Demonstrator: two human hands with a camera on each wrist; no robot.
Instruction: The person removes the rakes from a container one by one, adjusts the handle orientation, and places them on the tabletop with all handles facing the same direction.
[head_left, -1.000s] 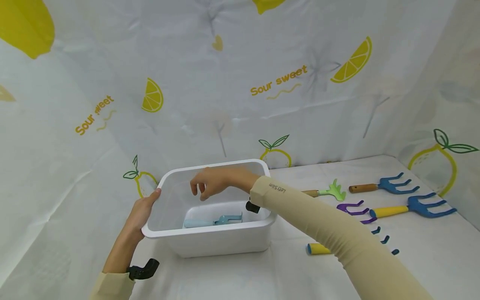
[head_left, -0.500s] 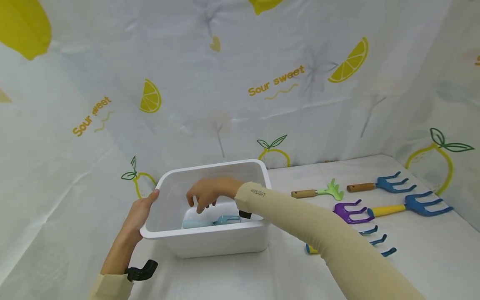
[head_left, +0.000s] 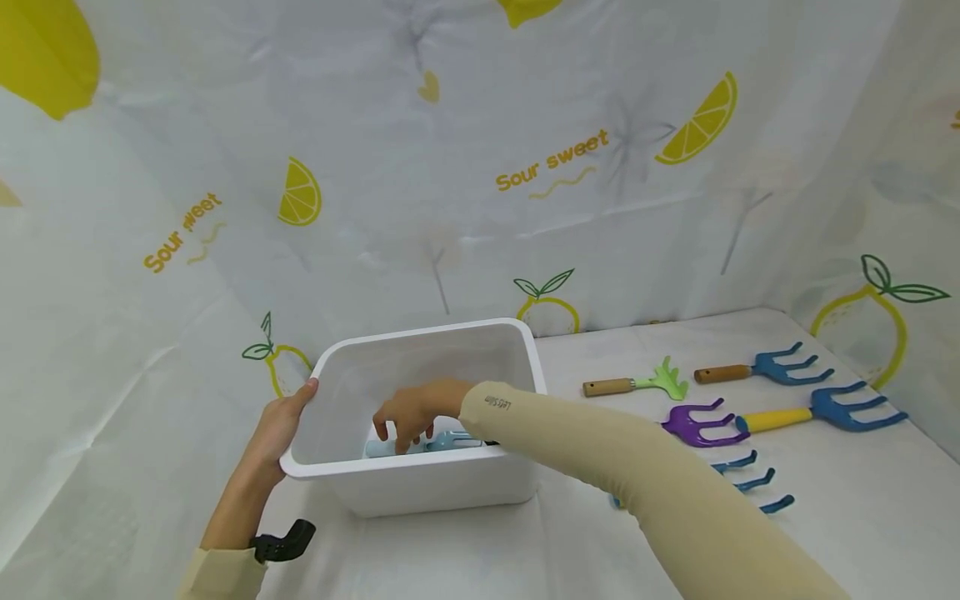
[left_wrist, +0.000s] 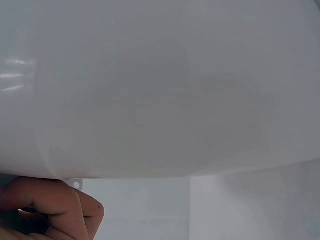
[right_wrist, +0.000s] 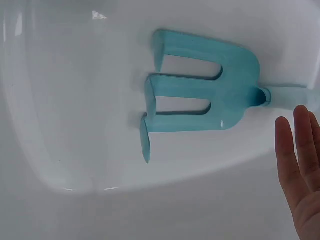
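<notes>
A white plastic tub (head_left: pixel 435 482) stands in front of me near the back wall. My left hand (head_left: pixel 279 427) grips its left rim; curled fingers (left_wrist: pixel 70 205) show beside the tub's wall in the left wrist view. Inside lies a pale blue hand rake (right_wrist: pixel 227 90) with three bent tines, its light handle (head_left: pixel 379 449) toward the left. My right hand (head_left: pixel 411 414) is down in the tub just above that handle. In the right wrist view its fingers (right_wrist: pixel 303 137) look fairly straight, close to the handle, and no grasp shows.
Right of the tub lie a green rake (head_left: pixel 662 380), a wood-handled blue rake (head_left: pixel 783 367), a purple rake (head_left: pixel 693 425) and a yellow-handled blue rake (head_left: pixel 847 412). My right sleeve (head_left: pixel 600 450) partly covers another blue rake (head_left: pixel 753 482). A lemon-print sheet (head_left: pixel 420 208) hangs behind.
My right hand has moved down into the tub toward the pale blue rake's handle. My left hand stays on the rim. The view has shifted slightly.
</notes>
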